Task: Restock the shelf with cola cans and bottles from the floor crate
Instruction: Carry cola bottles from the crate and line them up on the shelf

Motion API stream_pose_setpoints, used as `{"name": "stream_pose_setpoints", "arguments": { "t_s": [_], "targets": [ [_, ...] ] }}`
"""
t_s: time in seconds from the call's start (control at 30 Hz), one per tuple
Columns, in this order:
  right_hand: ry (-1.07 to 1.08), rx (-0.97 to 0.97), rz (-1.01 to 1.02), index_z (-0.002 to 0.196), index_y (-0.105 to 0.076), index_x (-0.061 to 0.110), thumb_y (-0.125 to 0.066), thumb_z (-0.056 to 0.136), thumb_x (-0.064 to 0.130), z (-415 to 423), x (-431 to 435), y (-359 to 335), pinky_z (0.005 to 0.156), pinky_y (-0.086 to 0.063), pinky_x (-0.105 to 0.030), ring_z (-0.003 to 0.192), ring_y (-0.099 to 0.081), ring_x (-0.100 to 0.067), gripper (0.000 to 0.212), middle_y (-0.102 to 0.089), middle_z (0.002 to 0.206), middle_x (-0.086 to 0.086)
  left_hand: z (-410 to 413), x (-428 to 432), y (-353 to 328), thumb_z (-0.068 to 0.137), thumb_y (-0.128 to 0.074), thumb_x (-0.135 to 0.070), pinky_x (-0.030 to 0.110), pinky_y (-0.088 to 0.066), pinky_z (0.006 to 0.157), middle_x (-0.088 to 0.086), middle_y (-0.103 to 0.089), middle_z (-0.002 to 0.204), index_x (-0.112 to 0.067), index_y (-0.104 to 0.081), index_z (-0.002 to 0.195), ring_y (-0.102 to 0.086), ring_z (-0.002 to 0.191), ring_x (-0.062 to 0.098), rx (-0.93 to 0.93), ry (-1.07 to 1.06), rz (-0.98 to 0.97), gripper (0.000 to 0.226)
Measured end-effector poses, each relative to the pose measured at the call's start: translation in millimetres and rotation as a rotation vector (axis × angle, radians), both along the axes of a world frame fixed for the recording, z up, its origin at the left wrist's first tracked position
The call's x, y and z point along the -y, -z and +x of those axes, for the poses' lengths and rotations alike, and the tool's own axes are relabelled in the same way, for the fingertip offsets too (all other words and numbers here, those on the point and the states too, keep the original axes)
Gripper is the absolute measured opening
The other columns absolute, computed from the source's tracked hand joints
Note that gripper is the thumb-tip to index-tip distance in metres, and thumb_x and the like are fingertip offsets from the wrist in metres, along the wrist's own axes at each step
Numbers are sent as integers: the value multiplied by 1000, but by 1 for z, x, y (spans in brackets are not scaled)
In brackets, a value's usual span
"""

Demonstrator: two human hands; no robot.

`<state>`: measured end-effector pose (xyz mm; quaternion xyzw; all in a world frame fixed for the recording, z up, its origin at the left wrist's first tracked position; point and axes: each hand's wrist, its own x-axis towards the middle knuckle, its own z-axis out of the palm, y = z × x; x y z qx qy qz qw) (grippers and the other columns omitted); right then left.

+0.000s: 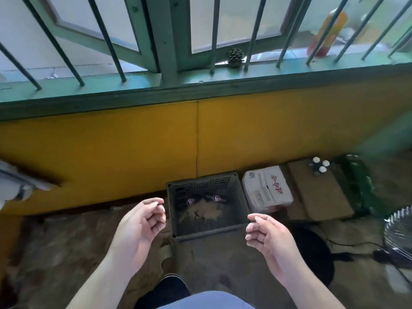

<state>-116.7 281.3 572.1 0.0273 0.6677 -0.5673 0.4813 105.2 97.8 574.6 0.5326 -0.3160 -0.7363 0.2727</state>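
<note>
Crate (200, 184) of dark plastic sits on the floor against a yellow wall (111, 141). Two colas (190, 201) lie inside near its far side, red, white and blue ends toward the camera; whether they are cans or bottles cannot be told. The left hand (142, 221) hovers just left of the crate and the right hand (265, 233) just right of its near corner. Both have loosely curled fingers, palms turned inward, and hold nothing. A white carton (265, 188) stands just beside the crate's right side. Cardboard boxes (318, 192) beyond it carry three white-capped bottles (321, 165). Above the wall, a pine cone (235, 57) rests on the green sill (89, 85) among the bars. A fan (399, 228) shows at the right edge.
</note>
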Motion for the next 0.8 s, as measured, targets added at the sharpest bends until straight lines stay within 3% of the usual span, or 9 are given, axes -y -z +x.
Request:
{"name": "stream_pose_setpoints", "arguments": {
  "t_s": [0.23, 0.47, 0.8],
  "targets": [
    [199, 66, 36, 110, -69, -1, -52, 103, 9, 17, 70, 1, 68, -53, -39, 66, -62, -26, 21, -66, 75, -16, -19, 91, -4, 104, -48, -9, 35, -49, 71, 10, -63, 71, -7, -67, 97, -59, 65, 20, 7, 202, 35, 20],
    [178, 14, 45, 109, -69, 0, -48, 105, 10, 35, 120, 12, 67, -57, -36, 70, -67, -27, 23, -69, 80, -19, -38, 158, 20, 103, -51, -9, 37, -49, 75, 10, -63, 76, -6, -68, 102, -59, 68, 20, 48, 406, 100, 18],
    [94, 187, 181, 108, -69, -1, -47, 105, 9, 23, 144, 131, 62, -55, -32, 66, -65, -23, 24, -69, 78, -15, -51, 146, 94, 102, -53, -12, 32, -45, 67, 6, -63, 78, -4, -70, 102, -57, 66, 16, 124, 449, 238, 19]
  ]
}}
